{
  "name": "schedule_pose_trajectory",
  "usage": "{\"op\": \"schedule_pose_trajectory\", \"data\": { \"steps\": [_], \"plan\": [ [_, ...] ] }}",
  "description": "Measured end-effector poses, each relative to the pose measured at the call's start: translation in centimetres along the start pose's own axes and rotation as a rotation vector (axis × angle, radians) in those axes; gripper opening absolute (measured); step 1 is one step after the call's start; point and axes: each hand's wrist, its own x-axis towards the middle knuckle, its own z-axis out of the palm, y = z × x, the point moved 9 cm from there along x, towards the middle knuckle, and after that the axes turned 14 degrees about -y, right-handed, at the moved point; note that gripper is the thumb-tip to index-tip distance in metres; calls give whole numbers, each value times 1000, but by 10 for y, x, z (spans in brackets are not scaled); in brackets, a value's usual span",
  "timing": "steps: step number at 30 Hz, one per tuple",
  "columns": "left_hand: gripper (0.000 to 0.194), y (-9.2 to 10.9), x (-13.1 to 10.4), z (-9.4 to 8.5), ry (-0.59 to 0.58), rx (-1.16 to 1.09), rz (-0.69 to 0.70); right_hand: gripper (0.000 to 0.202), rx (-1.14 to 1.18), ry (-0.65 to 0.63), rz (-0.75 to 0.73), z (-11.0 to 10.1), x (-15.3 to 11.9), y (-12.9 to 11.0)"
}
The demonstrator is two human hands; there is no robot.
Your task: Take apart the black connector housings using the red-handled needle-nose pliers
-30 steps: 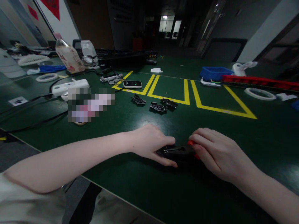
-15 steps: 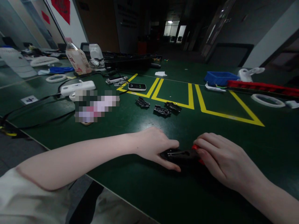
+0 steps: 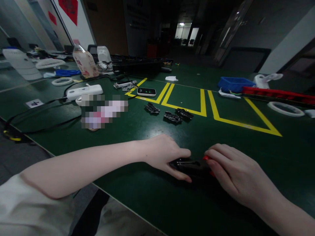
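Observation:
Between my hands, near the front of the green table (image 3: pixel 118 183), is a dark object (image 3: pixel 193 165), possibly a tool, with a red part at its right end. My left hand (image 3: pixel 167 157) grips its left end, thumb and a finger on either side. Wrapped around the red end is my right hand (image 3: pixel 228 170). The object's underside is lost in shadow. Beyond my hands lie a black part (image 3: pixel 152 108) and, to its right, two more black parts (image 3: pixel 172 117) (image 3: pixel 184 113) that touch or nearly touch.
Yellow tape outlines (image 3: pixel 204 101) mark the table. Left are a white power strip (image 3: pixel 85 92) with cables, a blurred-out item (image 3: pixel 105 113) and a bottle (image 3: pixel 85 62). A small device (image 3: pixel 146 92) sits mid-table. Right are a blue bin (image 3: pixel 236 84), a red strip (image 3: pixel 278 94) and a tape roll (image 3: pixel 285 108).
The whole view has shifted slightly, so the table items appear a little further right. Both hands keep their hold on the dark object, with my right hand slightly lower in the picture.

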Motion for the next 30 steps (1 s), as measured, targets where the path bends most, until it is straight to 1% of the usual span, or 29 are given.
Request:
{"op": "schedule_pose_trajectory", "data": {
  "steps": [5, 10, 20, 25, 30],
  "plan": [
    [49, 1, 0, 0, -19, -8, -8, 36, 41, -45, 18, 6, -3, 12],
    [49, 1, 0, 1, -43, -62, -15, 34, 47, -56, 14, 10, -7, 20],
    [45, -2, -2, 2, -69, -135, -41, 38, 55, -48, 40, 11, -7, 18],
    [39, -1, -1, 2, -50, -141, -20, 39, 52, -67, 44, 7, -3, 12],
    [38, 0, 1, 2, -29, -141, -6, 41, 45, -85, 51, 12, -2, 11]
  ]
}}
